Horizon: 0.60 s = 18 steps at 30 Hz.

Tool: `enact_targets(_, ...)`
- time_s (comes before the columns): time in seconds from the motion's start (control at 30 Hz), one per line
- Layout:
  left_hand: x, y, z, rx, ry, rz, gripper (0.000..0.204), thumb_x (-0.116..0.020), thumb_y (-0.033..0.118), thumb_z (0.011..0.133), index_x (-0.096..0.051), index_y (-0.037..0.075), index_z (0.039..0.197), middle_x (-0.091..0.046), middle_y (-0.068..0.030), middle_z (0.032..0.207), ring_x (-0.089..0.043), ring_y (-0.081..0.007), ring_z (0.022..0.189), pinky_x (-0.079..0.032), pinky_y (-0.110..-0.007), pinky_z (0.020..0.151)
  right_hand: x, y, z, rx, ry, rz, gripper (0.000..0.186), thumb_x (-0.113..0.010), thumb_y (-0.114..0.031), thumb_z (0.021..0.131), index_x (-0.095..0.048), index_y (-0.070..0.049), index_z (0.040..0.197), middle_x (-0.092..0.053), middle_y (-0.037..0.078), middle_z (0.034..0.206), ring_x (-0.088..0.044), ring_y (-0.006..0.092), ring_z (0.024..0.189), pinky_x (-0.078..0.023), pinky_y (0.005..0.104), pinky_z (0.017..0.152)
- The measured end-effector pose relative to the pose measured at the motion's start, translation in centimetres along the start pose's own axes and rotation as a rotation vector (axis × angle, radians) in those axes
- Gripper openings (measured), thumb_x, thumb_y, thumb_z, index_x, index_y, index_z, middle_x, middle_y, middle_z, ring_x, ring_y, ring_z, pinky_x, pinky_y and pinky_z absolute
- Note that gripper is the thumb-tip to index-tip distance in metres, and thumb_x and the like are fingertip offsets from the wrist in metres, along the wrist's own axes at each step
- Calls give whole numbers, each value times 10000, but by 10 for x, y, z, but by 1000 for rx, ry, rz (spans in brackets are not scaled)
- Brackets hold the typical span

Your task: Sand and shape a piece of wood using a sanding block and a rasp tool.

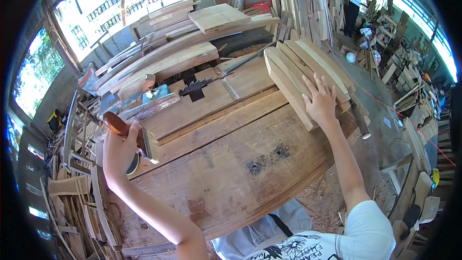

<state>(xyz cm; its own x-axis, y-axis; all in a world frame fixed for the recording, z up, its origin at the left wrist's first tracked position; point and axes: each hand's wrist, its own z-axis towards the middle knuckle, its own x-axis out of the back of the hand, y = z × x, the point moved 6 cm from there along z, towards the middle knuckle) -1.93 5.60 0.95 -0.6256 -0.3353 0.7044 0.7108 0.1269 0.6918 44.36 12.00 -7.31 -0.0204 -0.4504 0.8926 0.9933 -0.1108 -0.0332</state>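
Note:
My left hand (pixel 120 149) is closed round the brown wooden handle of a wide brush (pixel 152 145), whose pale bristles point down to the right over the workbench (pixel 216 173). Partly hidden behind that hand is a dark round thing with a yellow rim (pixel 134 164). On the right, my right hand (pixel 320 101) has its fingers spread over a stack of pale wooden boards (pixel 288 79), seemingly resting on the top pieces. A dark toothed blade (pixel 195 89) lies across the bench beyond the brush, with a pale metal strip (pixel 230 88) beside it.
Long planks (pixel 168 62) are piled along the bench's far side, near a blue object (pixel 156 93). A dark rod (pixel 360 118) sticks out past the stack. An orange cord (pixel 373 96) crosses the floor at right. Another person (pixel 353 5) stands far back by upright timber (pixel 303 5).

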Motion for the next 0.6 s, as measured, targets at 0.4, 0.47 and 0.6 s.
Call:
enact_targets(0.4, -10, 39, -12, -177, -27, -97, 211, -573, 209, 840, -638, 9, 829, -599, -59, 642, -560, -119, 532, -431, -254, 489, -2, -12, 2, 25, -49, -44, 557, -571, -267, 812, -375, -140, 1317, -377, 70, 1361, -340, 260, 1261, -202, 487, 1043)
enact_targets(0.47, -8, 59, -21, -372, -22, -204, 172, -573, 168, 841, -647, 13, 844, -615, -53, 641, -567, -106, 520, -433, -239, 473, 29, -58, -12, 191, 151, 86, 628, -617, -236, 773, -353, -120, 1331, -469, 120, 1271, -419, 268, 1201, -275, 438, 1015)
enact_targets(0.6, -45, 121, -41, -642, 14, -118, 92, -562, 94, 780, -633, 44, 810, -609, -88, 611, -581, -160, 493, -446, -277, 454, 48, -129, -41, 339, -497, 1114, 798, -676, -248, 752, -212, -105, 1385, -567, 139, 1086, -617, 200, 757, -485, 300, 697)
